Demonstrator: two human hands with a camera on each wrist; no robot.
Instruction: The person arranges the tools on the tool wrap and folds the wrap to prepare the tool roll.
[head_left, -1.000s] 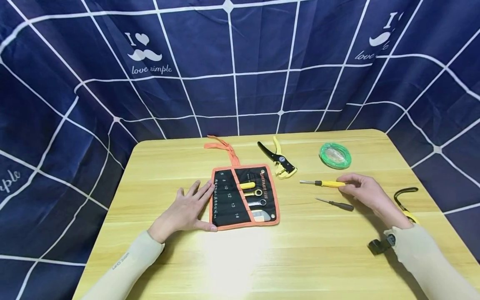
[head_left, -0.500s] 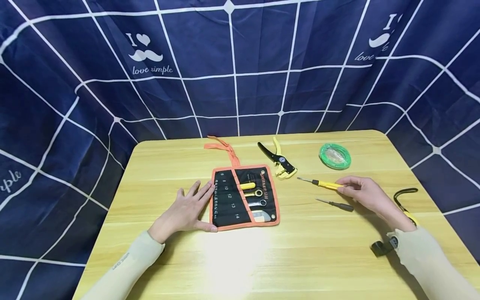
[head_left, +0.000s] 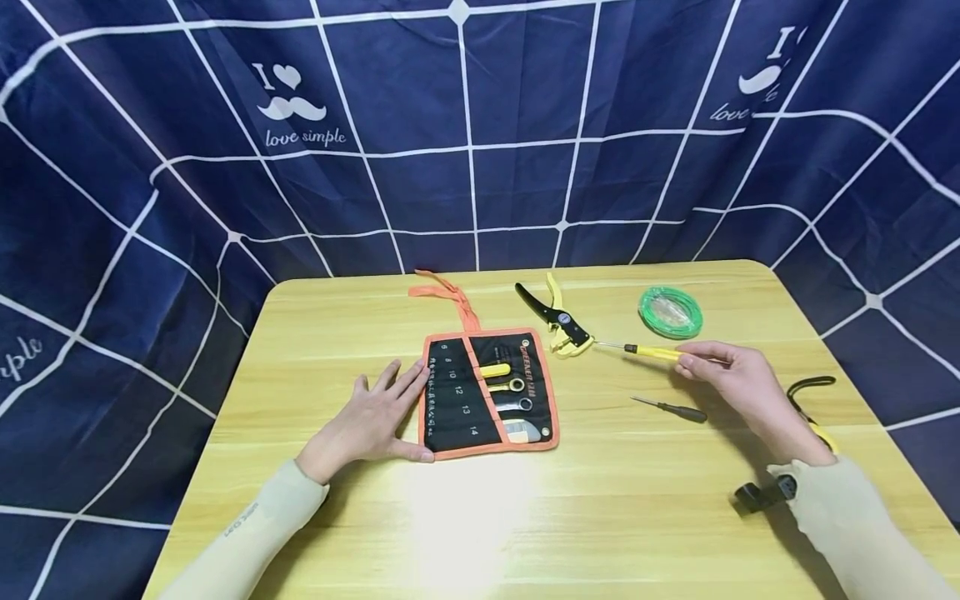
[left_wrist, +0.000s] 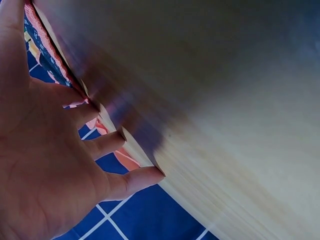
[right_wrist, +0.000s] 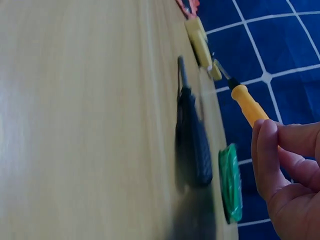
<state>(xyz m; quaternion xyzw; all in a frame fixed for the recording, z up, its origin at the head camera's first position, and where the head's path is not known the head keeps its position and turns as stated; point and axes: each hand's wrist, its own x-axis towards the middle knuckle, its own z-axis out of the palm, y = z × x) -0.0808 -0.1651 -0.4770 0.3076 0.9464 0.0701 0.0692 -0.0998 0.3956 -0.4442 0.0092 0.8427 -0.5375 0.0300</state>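
My right hand (head_left: 731, 385) pinches the end of a yellow-handled screwdriver (head_left: 654, 352) between thumb and fingers. In the right wrist view the screwdriver (right_wrist: 247, 104) is off the table, its shaft pointing away from the hand. A smaller black screwdriver (head_left: 681, 412) lies on the table just below it. My left hand (head_left: 373, 423) rests with spread fingers at the left edge of a black, orange-trimmed tool pouch (head_left: 448, 421). Tucked in the pouch's pockets are a yellow-handled piece, two ring-ended wrenches and a pale flat-ended tool. The left wrist view shows this hand's palm (left_wrist: 45, 165).
Black-and-yellow wire strippers (head_left: 564, 320) lie behind the pouch, near the screwdriver's tip. A green wire coil (head_left: 649, 317) is at the back right. A yellow object with a black strap (head_left: 812, 380) is partly hidden behind my right wrist. Blue checked cloth (head_left: 517, 192) hangs behind the table.
The right hand has lifted the yellow-handled screwdriver from near the table, and its tip has swung up towards the wire strippers. My left hand and the pouch have stayed in place.
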